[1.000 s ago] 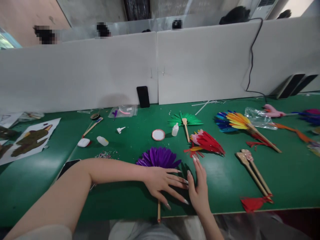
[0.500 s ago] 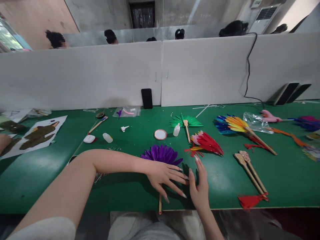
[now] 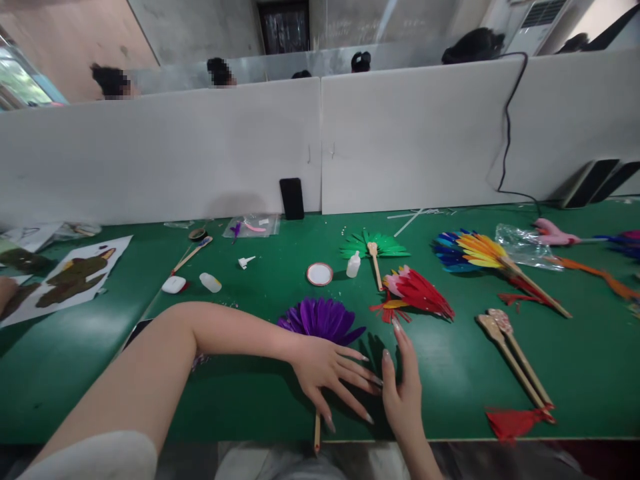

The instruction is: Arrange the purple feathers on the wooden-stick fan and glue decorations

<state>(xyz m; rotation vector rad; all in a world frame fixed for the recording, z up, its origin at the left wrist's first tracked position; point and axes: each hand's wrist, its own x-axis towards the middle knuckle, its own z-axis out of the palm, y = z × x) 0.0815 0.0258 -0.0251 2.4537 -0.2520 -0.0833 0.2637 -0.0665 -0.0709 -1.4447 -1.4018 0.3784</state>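
A purple feather fan [image 3: 320, 318] lies on the green table with its wooden handle [image 3: 317, 432] pointing toward me. Across the middle of this fan reaches my left hand [image 3: 333, 373], palm down with its fingers spread, hiding where feathers and handle meet. To its right is my right hand [image 3: 404, 387], thumb and fingers apart and nothing in it. Its fingertips are close to a bunch of red and pink feathers [image 3: 420, 293]. The fingertips of both hands are near each other; whether they touch, I cannot tell.
Beyond my hands are a green feather fan [image 3: 376, 245], a small white bottle [image 3: 353, 265] and a round lid [image 3: 319, 273]. To the right lie a blue and yellow feather fan [image 3: 477, 252] and two wooden handles [image 3: 517, 367]. A phone [image 3: 292, 198] leans on the white partition [image 3: 200, 153].
The camera view has tilted and shifted a little, so the table things on the right sit further right and lower. Both hands keep nearly the same pose, fingers still spread.
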